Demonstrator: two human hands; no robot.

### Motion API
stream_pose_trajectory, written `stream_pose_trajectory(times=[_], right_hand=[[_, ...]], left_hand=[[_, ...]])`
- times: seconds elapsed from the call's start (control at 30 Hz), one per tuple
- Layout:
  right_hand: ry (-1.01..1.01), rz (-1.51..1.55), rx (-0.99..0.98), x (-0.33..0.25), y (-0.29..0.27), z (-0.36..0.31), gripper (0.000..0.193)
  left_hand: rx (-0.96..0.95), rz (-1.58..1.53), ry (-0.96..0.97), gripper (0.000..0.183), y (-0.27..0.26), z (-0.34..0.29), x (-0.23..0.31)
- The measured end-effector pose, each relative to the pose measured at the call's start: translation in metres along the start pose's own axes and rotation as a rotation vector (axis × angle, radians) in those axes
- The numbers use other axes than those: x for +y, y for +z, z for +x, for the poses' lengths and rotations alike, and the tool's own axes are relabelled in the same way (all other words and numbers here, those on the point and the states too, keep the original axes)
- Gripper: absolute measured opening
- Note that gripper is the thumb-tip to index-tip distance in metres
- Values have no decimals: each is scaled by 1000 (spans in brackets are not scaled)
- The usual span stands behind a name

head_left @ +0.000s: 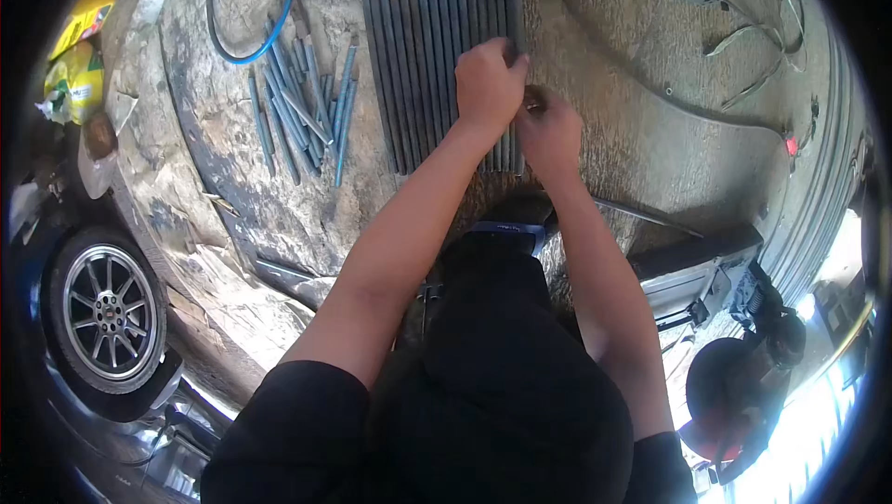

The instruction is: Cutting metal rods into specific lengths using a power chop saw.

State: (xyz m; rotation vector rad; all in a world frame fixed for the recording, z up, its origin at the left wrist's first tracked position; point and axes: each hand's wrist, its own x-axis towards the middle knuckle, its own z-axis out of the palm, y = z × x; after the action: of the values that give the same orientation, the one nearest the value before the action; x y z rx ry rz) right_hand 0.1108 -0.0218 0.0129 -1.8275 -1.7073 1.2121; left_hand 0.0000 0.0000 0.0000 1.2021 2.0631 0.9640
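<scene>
Stained floor (609, 137) bears metal rods (418, 58), beneath the left hand (489, 86), beside the right hand (552, 137); both curl, grip I cannot tell.

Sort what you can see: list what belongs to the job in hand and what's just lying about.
Seems part of the job:
- row of metal rods, with the left hand and right hand at its right side
- loose short rods, probably, being similar pieces

Apparently just lying about:
- blue hose
- yellow packages
</scene>
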Motion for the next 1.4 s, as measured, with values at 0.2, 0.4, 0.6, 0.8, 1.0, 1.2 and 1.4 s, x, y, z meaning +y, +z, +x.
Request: stream_pose_trajectory(times=[0.2,0.4,0.6,0.8,1.0,1.2,1.4], right_hand=[[-94,-74,72,13,6,-1,29],[-110,-172,62,14,3,-1,22],[11,-31,111,32,3,-5,22],[32,35,49,60,-5,-16,27],[12,44,-47,60,-10,-27,24],[-2,46,-76,58,-9,-29,24],[-26,53,-5,63,-4,-36,23]], left_hand=[[-73,184,47,26,3,0,-4],[-44,137,55,27,3,0,-4],[-125,97,-26,28,4,-1,-3],[-86,272,36,32,4,-8,1],[-131,212,-14,30,1,-9,6],[-109,218,0,30,4,-11,4],[-91,219,26,30,5,-14,-1]])
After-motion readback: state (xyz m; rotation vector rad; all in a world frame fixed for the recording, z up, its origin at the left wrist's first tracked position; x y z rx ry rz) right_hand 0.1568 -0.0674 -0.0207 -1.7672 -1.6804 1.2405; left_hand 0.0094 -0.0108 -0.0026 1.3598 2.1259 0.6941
